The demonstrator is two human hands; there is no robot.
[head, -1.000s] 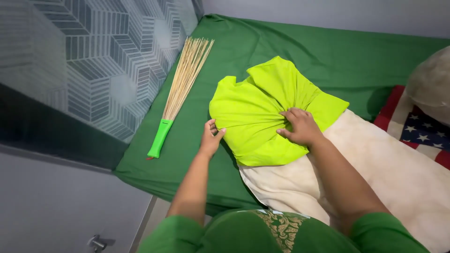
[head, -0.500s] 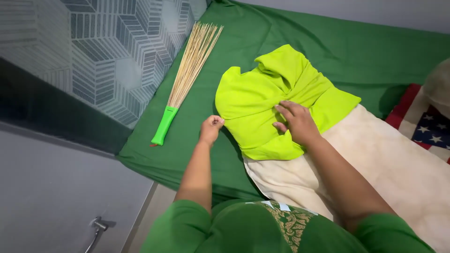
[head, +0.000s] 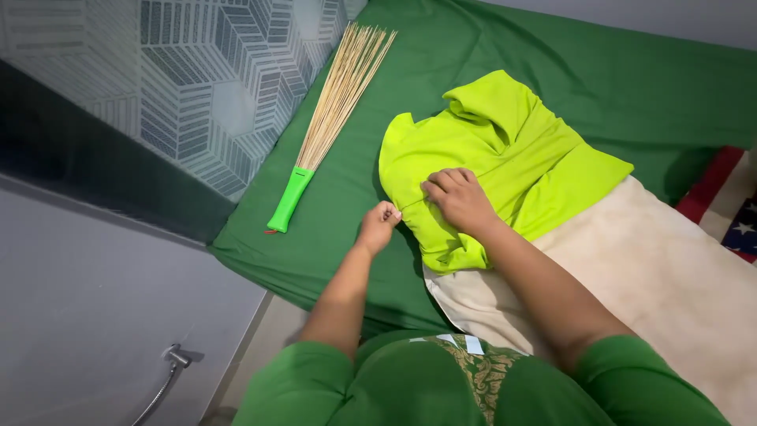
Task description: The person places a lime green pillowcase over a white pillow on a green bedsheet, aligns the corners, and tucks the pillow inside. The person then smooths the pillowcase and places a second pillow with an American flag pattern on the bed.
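A lime green pillowcase (head: 505, 158) is bunched over the end of a long cream pillow (head: 654, 284) lying on a bed with a dark green sheet (head: 599, 63). My left hand (head: 380, 226) is closed on the near left edge of the pillowcase. My right hand (head: 457, 197) rests on top of the lime fabric close beside it, fingers curled and gathering the cloth.
A stick broom with a green handle (head: 292, 197) lies on the sheet along the patterned grey wall (head: 197, 87). A star-and-stripe cloth (head: 729, 209) shows at the right edge. The bed's near left corner drops to a pale floor with a metal hose (head: 169, 367).
My right hand has slid from the middle of the pillowcase to its near left part, beside my left hand. The left hand has closed on the edge. The view has shifted left.
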